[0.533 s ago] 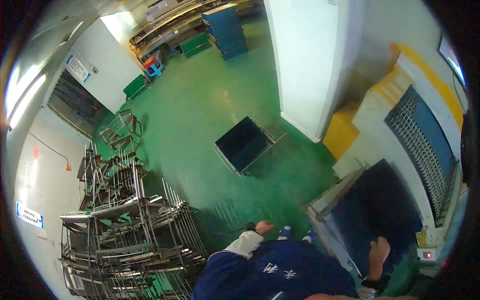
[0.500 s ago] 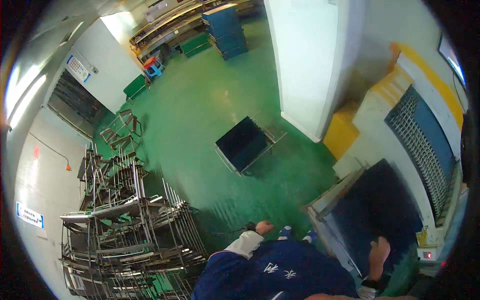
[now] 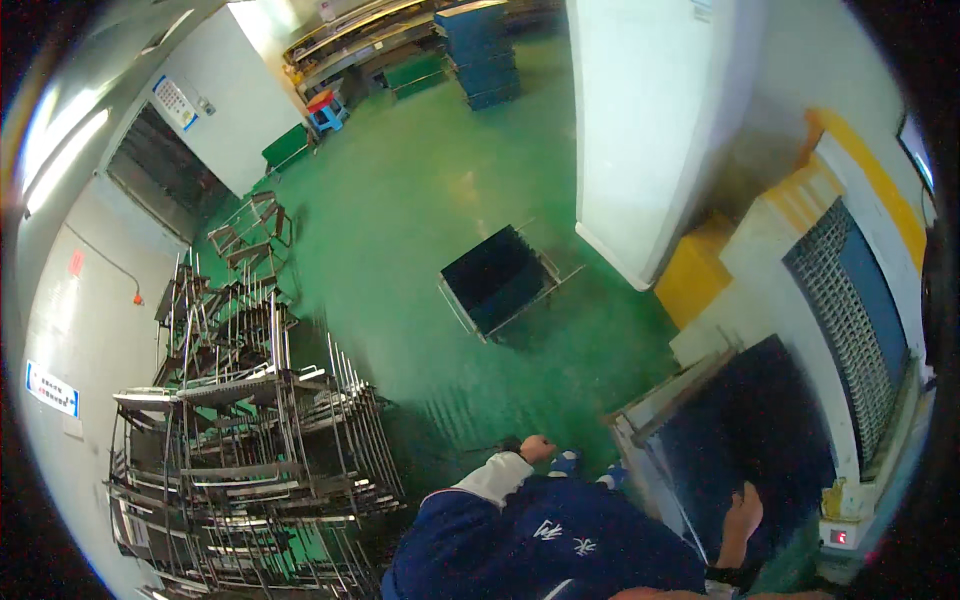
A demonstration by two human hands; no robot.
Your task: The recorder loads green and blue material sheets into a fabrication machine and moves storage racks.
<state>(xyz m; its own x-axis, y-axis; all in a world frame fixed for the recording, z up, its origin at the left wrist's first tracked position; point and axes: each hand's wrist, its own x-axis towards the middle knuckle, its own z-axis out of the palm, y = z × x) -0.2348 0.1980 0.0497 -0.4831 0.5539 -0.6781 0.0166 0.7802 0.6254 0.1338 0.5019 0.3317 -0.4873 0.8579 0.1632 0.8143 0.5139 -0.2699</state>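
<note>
My left hand point(image 3: 537, 448) hangs in front of my body above the green floor, its fingers curled in and nothing visible in them. A dark band is at its wrist. My right hand point(image 3: 742, 515) is held over a large dark panel point(image 3: 765, 420) at my right, fingers partly stretched out. Whether it touches the panel I cannot tell. The panel lies on a pale metal-edged frame point(image 3: 650, 455) beside a machine. Ahead on the floor stands a low metal rack point(image 3: 553, 272) bearing a flat black panel point(image 3: 500, 280).
Stacked metal racks point(image 3: 250, 430) with upright bars crowd the left side. The white and yellow machine point(image 3: 780, 270) with a ridged belt point(image 3: 850, 320) stands right, beside a white pillar point(image 3: 640, 130). Farther off are blue stacked crates point(image 3: 480, 60) and a stool point(image 3: 325, 110).
The whole view has shifted slightly, the floor rack appearing a little farther right. My right hand has moved slightly over the panel; my left hand stays low and curled.
</note>
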